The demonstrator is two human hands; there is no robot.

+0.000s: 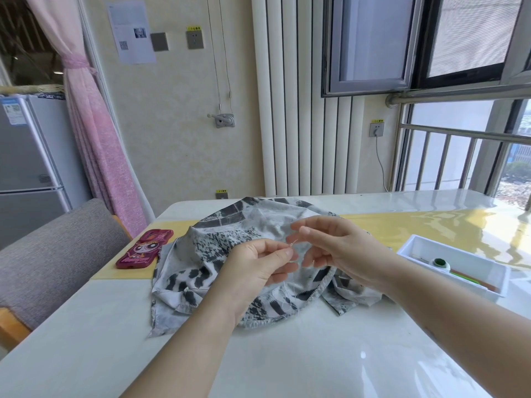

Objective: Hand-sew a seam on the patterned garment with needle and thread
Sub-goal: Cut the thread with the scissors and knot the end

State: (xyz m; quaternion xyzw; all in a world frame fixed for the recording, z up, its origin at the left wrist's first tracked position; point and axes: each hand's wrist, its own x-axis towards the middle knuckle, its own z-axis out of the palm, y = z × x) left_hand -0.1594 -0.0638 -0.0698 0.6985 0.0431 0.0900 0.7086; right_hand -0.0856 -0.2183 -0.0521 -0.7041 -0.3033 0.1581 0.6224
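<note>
Squinting at the near hem, I see thin white thread trailing over the patterned garment, which lies crumpled mid-counter. My left hand pinches a needle, barely a glint, pointing up-right toward the right hand, whose thumb and forefinger nearly meet. I cannot tell whether those fingers hold anything. A pink phone case lies left, a white tray right.

garment mid table, tray rt
</note>
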